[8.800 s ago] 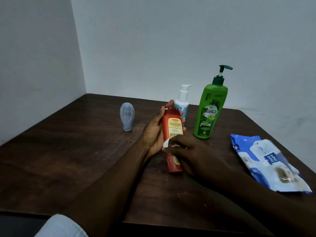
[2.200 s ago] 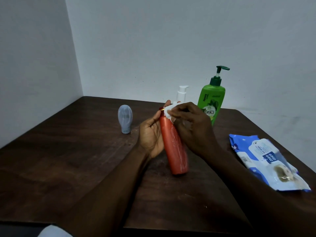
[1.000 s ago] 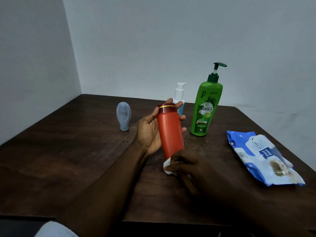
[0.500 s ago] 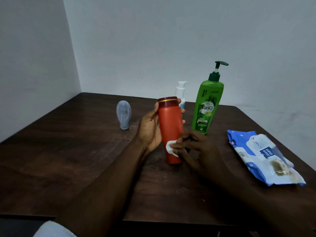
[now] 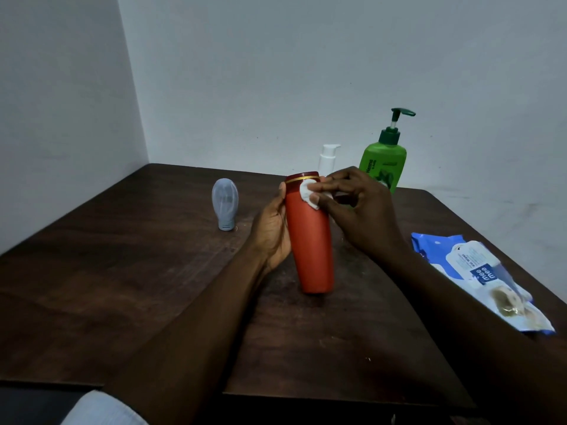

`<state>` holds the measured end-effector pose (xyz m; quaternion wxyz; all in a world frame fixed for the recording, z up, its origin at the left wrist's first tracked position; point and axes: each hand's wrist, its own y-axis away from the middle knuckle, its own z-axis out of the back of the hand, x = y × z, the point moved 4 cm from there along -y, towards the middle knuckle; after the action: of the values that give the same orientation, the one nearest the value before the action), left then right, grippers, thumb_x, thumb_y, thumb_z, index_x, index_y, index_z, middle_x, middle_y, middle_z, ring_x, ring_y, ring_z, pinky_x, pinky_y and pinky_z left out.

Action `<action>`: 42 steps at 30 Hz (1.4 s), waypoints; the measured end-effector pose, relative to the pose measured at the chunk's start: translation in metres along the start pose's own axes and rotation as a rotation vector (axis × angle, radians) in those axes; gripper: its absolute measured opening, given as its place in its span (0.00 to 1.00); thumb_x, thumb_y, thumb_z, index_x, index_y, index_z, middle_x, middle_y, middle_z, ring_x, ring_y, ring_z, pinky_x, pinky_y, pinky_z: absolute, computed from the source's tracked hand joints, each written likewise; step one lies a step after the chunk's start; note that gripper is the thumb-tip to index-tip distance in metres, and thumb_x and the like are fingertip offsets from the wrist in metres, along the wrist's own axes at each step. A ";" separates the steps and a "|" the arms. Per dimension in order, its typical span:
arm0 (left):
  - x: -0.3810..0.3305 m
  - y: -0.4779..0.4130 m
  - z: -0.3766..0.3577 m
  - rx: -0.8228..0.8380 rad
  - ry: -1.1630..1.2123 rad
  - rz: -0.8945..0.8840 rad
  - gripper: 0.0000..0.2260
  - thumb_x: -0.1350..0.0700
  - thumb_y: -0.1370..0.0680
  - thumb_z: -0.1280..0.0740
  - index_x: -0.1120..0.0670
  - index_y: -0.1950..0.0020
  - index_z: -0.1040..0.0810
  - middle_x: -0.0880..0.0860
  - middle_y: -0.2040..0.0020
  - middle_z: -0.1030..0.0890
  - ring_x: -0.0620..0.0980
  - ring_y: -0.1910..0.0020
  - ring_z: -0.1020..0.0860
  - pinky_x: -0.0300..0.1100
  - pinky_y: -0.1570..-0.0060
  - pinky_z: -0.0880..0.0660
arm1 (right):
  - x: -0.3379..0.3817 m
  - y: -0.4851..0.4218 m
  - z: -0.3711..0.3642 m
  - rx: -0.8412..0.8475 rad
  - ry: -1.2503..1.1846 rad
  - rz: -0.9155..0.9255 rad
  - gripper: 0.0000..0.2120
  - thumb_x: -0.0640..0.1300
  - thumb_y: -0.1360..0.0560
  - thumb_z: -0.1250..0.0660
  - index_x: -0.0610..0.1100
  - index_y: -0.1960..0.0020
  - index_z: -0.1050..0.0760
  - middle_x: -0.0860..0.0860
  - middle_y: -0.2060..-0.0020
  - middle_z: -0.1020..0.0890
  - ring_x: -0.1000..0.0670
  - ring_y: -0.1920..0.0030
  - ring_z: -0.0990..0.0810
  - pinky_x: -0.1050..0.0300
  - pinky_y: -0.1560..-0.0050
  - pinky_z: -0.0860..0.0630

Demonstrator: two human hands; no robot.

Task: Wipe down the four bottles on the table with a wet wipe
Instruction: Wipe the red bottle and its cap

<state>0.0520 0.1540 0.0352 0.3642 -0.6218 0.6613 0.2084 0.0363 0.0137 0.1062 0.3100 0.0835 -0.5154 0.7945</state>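
Currently the left hand (image 5: 271, 231) is wrapped around the red bottle (image 5: 310, 237), which stands tilted with its base on the surface (image 5: 122, 271) near the middle. The right hand (image 5: 357, 210) pinches a folded wet wipe (image 5: 308, 196) against the bottle's shoulder, just under the gold-ringed cap.

Risks, as judgement:
- Pressure is applied high on a tilted bottle. If the left hand loosens, the base could skid toward the near edge or the bottle could tip.
- The white pump bottle (image 5: 327, 157) and green pump bottle (image 5: 385, 164) stand just behind the right hand, toward the far edge. A wide wiping stroke or a raised elbow could knock either one; the green one is tall and pump-topped, so likely the easier to topple.
- The wipe is bunched small; it may slip from the fingertips on a downward stroke.

Room:
- The grey bottle (image 5: 225, 207) stands apart on the left, clear of both arms.
- The wipe pack (image 5: 478, 277) lies at the right edge, its end close to overhanging; the right forearm passes near it.
- The left half and the near edge are open for setting the bottle down.
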 end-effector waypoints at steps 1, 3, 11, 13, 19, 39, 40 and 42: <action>-0.001 0.001 0.000 -0.015 -0.007 -0.004 0.20 0.44 0.16 0.47 0.54 0.34 0.24 0.58 0.39 0.19 0.54 0.42 0.20 0.53 0.40 0.24 | -0.001 -0.003 0.000 -0.003 0.001 -0.009 0.09 0.44 0.26 0.25 0.47 0.45 0.14 0.53 0.53 0.19 0.56 0.50 0.19 0.66 0.53 0.22; -0.001 0.001 0.001 -0.037 -0.012 -0.009 0.19 0.44 0.15 0.47 0.52 0.34 0.23 0.57 0.40 0.18 0.53 0.44 0.19 0.51 0.44 0.22 | -0.002 -0.007 0.001 -0.009 -0.005 -0.017 0.09 0.45 0.26 0.24 0.47 0.46 0.14 0.53 0.54 0.18 0.55 0.50 0.19 0.65 0.53 0.22; 0.001 0.003 -0.002 -0.101 -0.013 -0.035 0.24 0.38 0.19 0.42 0.53 0.33 0.23 0.60 0.39 0.18 0.55 0.47 0.17 0.48 0.53 0.18 | -0.001 -0.008 -0.002 -0.012 -0.018 -0.010 0.09 0.44 0.27 0.23 0.46 0.47 0.14 0.53 0.55 0.16 0.57 0.52 0.18 0.68 0.55 0.24; 0.000 0.004 -0.003 -0.123 -0.048 -0.026 0.22 0.40 0.19 0.39 0.53 0.33 0.22 0.61 0.38 0.19 0.55 0.46 0.18 0.49 0.52 0.17 | -0.002 -0.007 -0.003 -0.003 -0.024 -0.018 0.09 0.44 0.27 0.24 0.46 0.47 0.14 0.53 0.55 0.16 0.58 0.52 0.18 0.71 0.55 0.26; 0.002 0.005 -0.001 -0.165 -0.063 0.010 0.26 0.38 0.21 0.37 0.55 0.30 0.25 0.61 0.36 0.19 0.57 0.42 0.19 0.53 0.45 0.20 | -0.005 0.004 -0.004 0.040 -0.053 -0.027 0.08 0.43 0.28 0.23 0.46 0.49 0.14 0.55 0.54 0.17 0.58 0.49 0.18 0.68 0.54 0.23; 0.004 0.010 -0.001 -0.221 -0.111 0.055 0.22 0.38 0.19 0.42 0.56 0.45 0.21 0.54 0.61 0.14 0.49 0.65 0.15 0.43 0.68 0.19 | 0.002 0.107 0.016 0.327 0.003 -0.151 0.10 0.43 0.30 0.22 0.54 0.50 0.13 0.59 0.52 0.17 0.64 0.49 0.19 0.76 0.53 0.26; 0.004 0.010 -0.001 -0.218 -0.109 0.057 0.22 0.39 0.18 0.43 0.56 0.46 0.21 0.54 0.61 0.14 0.49 0.65 0.15 0.43 0.68 0.19 | 0.003 0.107 0.016 0.328 -0.004 -0.157 0.10 0.43 0.29 0.22 0.55 0.51 0.13 0.59 0.52 0.16 0.64 0.49 0.19 0.76 0.52 0.26; 0.005 0.009 -0.001 -0.218 -0.108 0.055 0.22 0.39 0.18 0.43 0.56 0.47 0.21 0.54 0.62 0.14 0.49 0.65 0.15 0.44 0.68 0.19 | 0.005 0.107 0.017 0.328 0.002 -0.151 0.10 0.43 0.29 0.22 0.55 0.51 0.13 0.60 0.52 0.17 0.64 0.49 0.19 0.76 0.53 0.27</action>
<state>0.0428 0.1517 0.0303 0.3235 -0.6271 0.6311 0.3221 -0.0327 -0.0282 0.0342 0.3514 0.1704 -0.3711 0.8425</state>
